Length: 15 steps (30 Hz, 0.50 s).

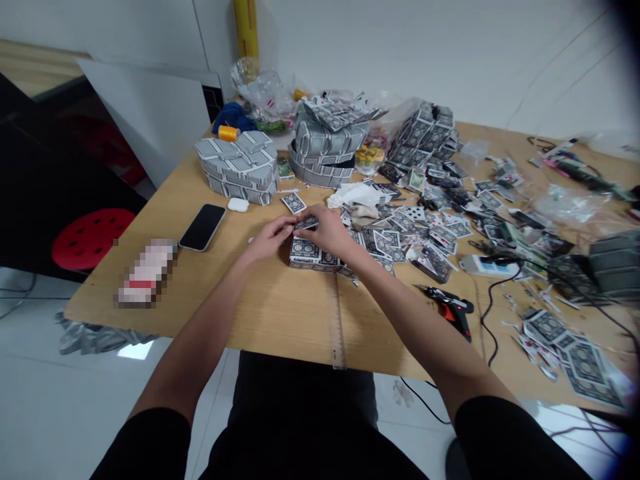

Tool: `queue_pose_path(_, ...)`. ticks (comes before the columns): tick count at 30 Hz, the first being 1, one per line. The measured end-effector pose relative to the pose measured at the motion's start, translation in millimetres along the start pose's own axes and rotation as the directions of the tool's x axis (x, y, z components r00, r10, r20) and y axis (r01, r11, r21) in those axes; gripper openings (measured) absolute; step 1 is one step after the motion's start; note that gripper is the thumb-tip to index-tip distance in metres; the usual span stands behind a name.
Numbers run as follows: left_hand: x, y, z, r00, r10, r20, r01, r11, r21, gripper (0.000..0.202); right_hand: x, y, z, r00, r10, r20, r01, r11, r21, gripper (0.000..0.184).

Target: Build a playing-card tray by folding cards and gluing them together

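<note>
The ruler [337, 327] had its far end hidden at the card-covered box [306, 252] on the bench [280, 310]. The left hand [270, 239] and right hand [327, 230] nearly met at its left end, fingers curled; any hold could not be made out.

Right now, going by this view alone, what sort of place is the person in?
Probably a small craft workspace, perhaps at home or in a workshop; I can't tell which. The table bears scattered playing cards, what looks like a glue gun and a clear ruler.
</note>
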<state>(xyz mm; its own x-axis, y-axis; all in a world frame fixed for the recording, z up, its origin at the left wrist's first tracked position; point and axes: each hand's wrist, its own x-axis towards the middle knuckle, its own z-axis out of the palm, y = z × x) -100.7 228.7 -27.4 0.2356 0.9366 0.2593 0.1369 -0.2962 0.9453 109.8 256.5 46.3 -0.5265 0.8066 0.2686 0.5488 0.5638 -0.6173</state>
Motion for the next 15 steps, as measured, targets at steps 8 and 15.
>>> queue_pose_path(8,4.0,-4.5,10.2,0.998,-0.004,-0.055,-0.004,0.989,-0.149,0.043,-2.9,-0.2,3.5,0.998,-0.046,-0.034,0.046,0.999,0.012,0.007)
queue_pose_path(15,3.9,-6.6,10.2,0.996,-0.045,-0.078,0.03,0.981,-0.193,0.038,-5.7,0.5,2.8,0.996,-0.082,-0.017,0.082,0.996,-0.025,0.013)
